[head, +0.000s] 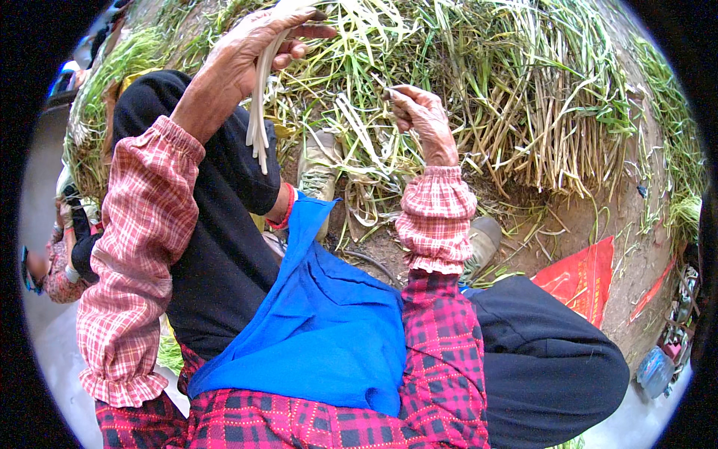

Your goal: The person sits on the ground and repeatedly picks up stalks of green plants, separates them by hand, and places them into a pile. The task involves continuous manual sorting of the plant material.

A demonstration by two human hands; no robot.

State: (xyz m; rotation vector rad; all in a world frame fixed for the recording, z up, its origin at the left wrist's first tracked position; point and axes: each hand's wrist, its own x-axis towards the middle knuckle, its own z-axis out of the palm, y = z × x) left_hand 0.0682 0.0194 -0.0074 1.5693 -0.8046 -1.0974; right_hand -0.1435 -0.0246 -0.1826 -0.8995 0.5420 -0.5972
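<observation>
A small bundle of pale, slender plant stalks (261, 106) hangs from my left hand (241, 62), which grips it at the upper left; the stalks' upper part runs out of the frame. To the right, over the loose greens, my right hand (423, 115) has its thumb and fingers pinched together. A thin, small piece (376, 79) sticks out from its fingertips; what it is cannot be made out. Below and between both hands lies a litter of long green and whitish leaves (359, 129). A blue cloth apron (314, 325) covers my lap.
A heap of long-leaved stalks (538, 123) with brownish ends lies ahead on bare earth. More greens (120, 62) stand at the far left. A red printed sheet (583, 278) is by my right knee. At the left edge another person (67, 264) sits. A clear plastic container (655, 373) stands lower right.
</observation>
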